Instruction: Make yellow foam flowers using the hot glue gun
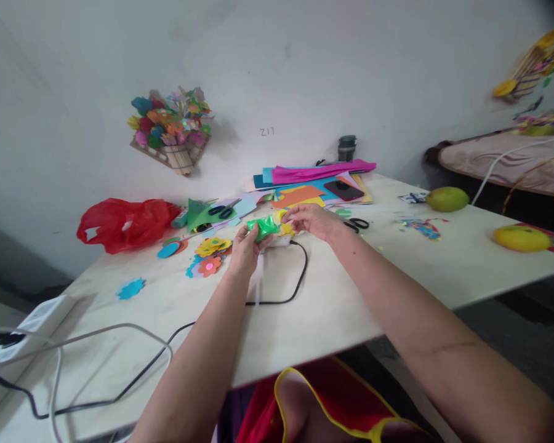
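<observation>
My left hand (248, 245) is closed around a shiny green packet (264, 227) above the middle of the table. Just to its right, my right hand (307, 220) has its fingers bent together near a small yellow piece (282, 214); whether the fingertips grip that piece is too small to tell. Below and between the hands, a yellow flower shape (286, 230) and a white device with a black cable (300, 277) are partly hidden. Yellow paper flowers (213, 247) and an orange flower with a pink centre (209, 266) lie left of my left hand.
Scissors (224, 210) lie at the back left, another pair (357, 224) beside my right wrist. A red plastic bag (124, 223), coloured sheets (300, 195), a phone (344, 190), a green fruit (447, 199), a yellow fruit (521, 238) and a power strip (28, 329) are around.
</observation>
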{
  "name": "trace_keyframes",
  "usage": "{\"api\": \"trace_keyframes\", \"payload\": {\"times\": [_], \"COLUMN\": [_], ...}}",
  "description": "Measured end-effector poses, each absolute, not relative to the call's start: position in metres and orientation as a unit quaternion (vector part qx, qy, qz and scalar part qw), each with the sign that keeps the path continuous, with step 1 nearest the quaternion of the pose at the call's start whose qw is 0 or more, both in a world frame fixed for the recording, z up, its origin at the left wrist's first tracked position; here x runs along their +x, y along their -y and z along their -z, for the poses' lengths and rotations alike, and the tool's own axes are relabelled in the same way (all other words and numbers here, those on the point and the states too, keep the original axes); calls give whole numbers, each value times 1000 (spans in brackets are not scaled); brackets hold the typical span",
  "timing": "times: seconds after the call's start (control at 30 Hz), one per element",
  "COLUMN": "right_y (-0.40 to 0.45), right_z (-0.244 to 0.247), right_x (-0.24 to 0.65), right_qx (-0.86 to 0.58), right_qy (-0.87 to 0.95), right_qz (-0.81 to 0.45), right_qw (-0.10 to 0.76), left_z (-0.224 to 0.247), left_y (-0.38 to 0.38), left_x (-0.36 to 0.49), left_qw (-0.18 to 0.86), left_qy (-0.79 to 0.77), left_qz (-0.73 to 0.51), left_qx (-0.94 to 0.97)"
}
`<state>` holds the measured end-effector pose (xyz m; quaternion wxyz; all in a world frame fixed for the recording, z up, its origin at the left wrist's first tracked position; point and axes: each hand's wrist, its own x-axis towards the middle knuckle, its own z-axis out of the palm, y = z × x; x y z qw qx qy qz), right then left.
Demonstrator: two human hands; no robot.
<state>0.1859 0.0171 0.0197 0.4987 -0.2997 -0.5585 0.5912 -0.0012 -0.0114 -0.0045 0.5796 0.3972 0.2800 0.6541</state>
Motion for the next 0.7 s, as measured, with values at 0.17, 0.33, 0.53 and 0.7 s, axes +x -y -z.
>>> {"api": "trace_keyframes", "payload": {"times": [0.17,0.33,0.53,0.7], "right_y": [-17,-16,-18,-19], "right_z": [-21,-19,-16,-17], "right_x": [186,180,180,182], "right_qx": [-295,-344,-369,-349], "right_qy": [506,515,521,530], "right_qz": [-638,-618,-609,-648], "right_qw": [499,485,471,422], "left_z": [6,7,6,7], "left_y": [12,11,10,10], "left_x": [-1,-1,-1,-2], "left_qw": [578,573,577,579], "left_qy": [-272,-266,-254,-253], "left_qz": [-644,-649,-662,-660], "left_qx": [420,424,405,407]}}
